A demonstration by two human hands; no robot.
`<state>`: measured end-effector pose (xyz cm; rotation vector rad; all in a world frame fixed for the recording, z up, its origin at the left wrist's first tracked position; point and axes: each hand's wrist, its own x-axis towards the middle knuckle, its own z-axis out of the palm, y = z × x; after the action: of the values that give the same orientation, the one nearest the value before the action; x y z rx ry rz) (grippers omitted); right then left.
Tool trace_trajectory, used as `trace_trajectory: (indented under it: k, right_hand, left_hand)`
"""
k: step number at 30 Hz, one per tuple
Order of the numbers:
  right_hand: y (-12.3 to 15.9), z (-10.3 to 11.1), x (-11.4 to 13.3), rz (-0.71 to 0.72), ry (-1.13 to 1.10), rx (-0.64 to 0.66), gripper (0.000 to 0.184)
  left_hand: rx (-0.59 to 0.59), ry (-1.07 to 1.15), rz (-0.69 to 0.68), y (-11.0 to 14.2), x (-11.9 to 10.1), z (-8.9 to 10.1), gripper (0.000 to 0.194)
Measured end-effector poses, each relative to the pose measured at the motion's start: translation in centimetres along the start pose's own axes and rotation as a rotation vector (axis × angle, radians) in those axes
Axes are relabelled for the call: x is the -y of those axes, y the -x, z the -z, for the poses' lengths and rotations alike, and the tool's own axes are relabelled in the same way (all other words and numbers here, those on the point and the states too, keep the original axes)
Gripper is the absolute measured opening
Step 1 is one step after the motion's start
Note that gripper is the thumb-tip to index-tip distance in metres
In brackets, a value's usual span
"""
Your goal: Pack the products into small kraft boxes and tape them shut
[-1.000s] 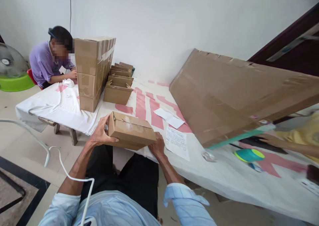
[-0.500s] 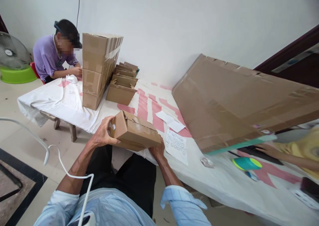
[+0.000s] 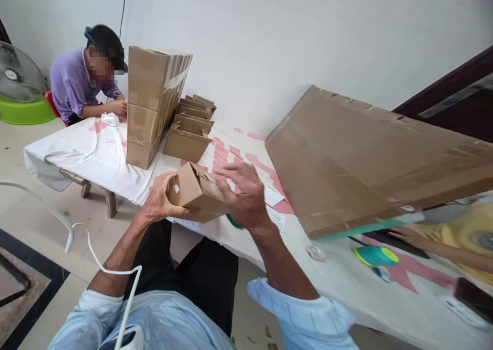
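Note:
A small brown cardboard box [image 3: 202, 201] is held at the near table edge, its top seam slightly raised at the left end. My left hand [image 3: 159, 198] grips that end, thumb along the near side and fingers behind. Over the box's right part is my right hand [image 3: 244, 193], fingers partly stretched and apart near the top seam. It hides the box's right end. Just below the right hand shows a green curved edge [image 3: 234, 221] of something mostly hidden.
Left of centre stand tall stacked cartons [image 3: 144, 106], beside several open boxes [image 3: 188, 143]. A large cardboard panel [image 3: 362, 160] leans at the right. On the cloth-covered table [image 3: 77, 144] lies a teal-and-yellow roll [image 3: 375, 255]. A co-worker [image 3: 71, 85] sits at the left; another person's arm [image 3: 442, 250] is at the right.
My right hand has left the box's lower right end and come up over its top. The left hand keeps its hold, and the box is turned a little. The green edge has come into view.

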<state>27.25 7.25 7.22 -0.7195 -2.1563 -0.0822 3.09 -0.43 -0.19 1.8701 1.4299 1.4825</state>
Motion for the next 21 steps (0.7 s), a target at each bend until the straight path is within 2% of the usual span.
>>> trace_trajectory:
  k: [2,4,8,13,21]
  right_hand:
    - [-2.3,0.3,2.7,0.186,0.003,0.154,0.024]
    - [-3.7,-0.1,4.2,0.299,0.077,0.306,0.021]
    - [-4.8,-1.0,4.5,0.394,0.293,0.512,0.013]
    - [-5.0,-1.1,4.3,0.425,0.404,0.584,0.014]
    - [-5.3,-1.1,4.7,0.423,0.392,0.645,0.017]
  left_hand:
    - [0.000,-0.026,-0.006,-0.2,-0.9,-0.5,0.103]
    - [-0.007,-0.037,-0.002,-0.1,-1.5,-1.2,0.105]
    - [-0.031,-0.042,0.016,0.1,-2.4,-2.4,0.106]
    - [-0.020,-0.062,0.062,0.0,-3.2,-2.7,0.105]
    - [-0.029,-0.051,0.047,0.1,-3.5,-2.5,0.100]
